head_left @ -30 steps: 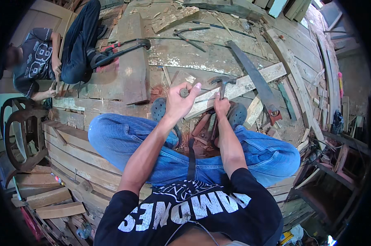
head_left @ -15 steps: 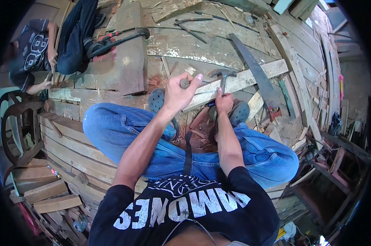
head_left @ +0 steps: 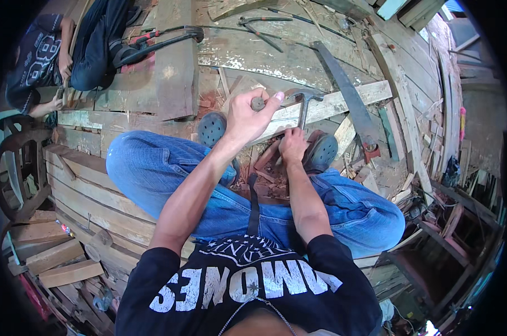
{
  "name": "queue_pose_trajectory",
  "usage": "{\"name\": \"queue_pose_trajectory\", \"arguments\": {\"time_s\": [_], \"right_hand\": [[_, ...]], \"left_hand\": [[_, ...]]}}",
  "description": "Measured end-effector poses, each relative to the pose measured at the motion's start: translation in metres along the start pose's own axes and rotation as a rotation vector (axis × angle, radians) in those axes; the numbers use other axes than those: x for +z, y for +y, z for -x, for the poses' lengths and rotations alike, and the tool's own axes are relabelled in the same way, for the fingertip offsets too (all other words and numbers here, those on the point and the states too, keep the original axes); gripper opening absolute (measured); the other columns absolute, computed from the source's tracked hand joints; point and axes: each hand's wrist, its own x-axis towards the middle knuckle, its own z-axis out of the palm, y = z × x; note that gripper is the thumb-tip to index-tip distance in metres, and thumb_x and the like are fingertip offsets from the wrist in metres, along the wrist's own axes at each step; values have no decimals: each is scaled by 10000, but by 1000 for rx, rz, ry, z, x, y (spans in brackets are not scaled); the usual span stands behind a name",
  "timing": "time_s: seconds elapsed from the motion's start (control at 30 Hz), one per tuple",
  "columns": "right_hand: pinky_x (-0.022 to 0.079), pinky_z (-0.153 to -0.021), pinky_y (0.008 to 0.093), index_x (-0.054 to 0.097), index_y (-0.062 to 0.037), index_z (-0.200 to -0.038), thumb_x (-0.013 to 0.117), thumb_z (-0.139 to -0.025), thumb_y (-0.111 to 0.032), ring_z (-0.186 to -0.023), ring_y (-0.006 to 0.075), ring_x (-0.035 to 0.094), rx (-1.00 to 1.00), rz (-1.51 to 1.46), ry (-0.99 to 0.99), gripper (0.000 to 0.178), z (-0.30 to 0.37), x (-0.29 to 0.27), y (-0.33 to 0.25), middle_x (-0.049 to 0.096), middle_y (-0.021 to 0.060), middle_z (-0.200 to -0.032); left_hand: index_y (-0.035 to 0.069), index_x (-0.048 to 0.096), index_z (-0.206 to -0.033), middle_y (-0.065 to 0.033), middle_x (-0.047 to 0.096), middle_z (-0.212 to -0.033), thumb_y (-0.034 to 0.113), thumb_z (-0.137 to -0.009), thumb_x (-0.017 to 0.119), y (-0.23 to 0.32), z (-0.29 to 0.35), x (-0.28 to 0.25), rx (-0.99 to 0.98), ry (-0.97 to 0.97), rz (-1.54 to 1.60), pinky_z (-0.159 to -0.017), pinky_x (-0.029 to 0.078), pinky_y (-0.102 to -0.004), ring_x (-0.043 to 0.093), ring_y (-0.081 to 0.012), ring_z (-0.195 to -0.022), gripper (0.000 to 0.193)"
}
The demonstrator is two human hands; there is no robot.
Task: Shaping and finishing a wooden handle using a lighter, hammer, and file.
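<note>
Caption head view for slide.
Left grip around a round-ended handle, right grip on a claw hammer, near a pale plank.

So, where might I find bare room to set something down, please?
Bare floorboards show between the thick plank and the handsaw, this side of the pincers; the plank's near end also looks free. It is crowded around the right hand and hammer, and right of the handsaw, among offcuts.

The claw hammer [head_left: 304, 110] and round-ended tool [head_left: 258, 103] are held apart.
</note>
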Motion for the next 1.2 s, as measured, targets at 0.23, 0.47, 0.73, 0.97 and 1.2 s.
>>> {"name": "queue_pose_trajectory", "arguments": {"time_s": [0.23, 0.47, 0.73, 0.97, 1.2], "right_hand": [[447, -728, 398, 605, -66, -979, 454, -844, -182, -986, 255, 480, -118, 319, -167, 234, 6, 4, -6, 534, 81, -1015], [443, -774, 409, 617, -57, -948, 446, -844, -197, -1016, 252, 463, -320, 355, -287, 245, 0, -3, 1, 535, 94, -1054], [466, -837, 389, 551, -52, -955, 535, -737, -114, -1074, 300, 451, -159, -25, -223, 227, 22, -29, -12, 501, 137, -1084], [479, -570, 377, 514, 23, -820, 659, -742, -183, -604, 323, 616, 24, -845, -100, 264, -16, -169, -54, 607, 198, -669], [505, -579, 382, 601, -46, -797, 661, -720, -192, -637, 324, 617, -519, 81, -289, 175, -42, -336, -47, 624, 149, -700]], "left_hand": [[5, 553, -638, 24, 505, -559, 262, -849, 633, -8, -1, -1, -2, -12, 28, -558, 375, -233, 427, -39, -585, 342], [19, 540, -637, 18, 508, -562, 270, -832, 650, 0, 1, -4, 1, 6, 1, -547, 372, -233, 425, -45, -561, 337], [-26, 370, -1127, -141, 570, -893, 190, -865, 561, 24, 7, -6, 155, 92, -70, -715, 450, -347, 573, -223, -794, 389], [49, 445, -1159, -147, 545, -894, 138, -888, 547, 89, 6, -38, 386, -135, -44, -782, 436, -393, 557, -314, -873, 303], [70, 519, -1175, -100, 608, -904, 60, -826, 598, 178, -20, -63, 812, -290, -253, -691, 464, -281, 597, -199, -749, 357]]}}
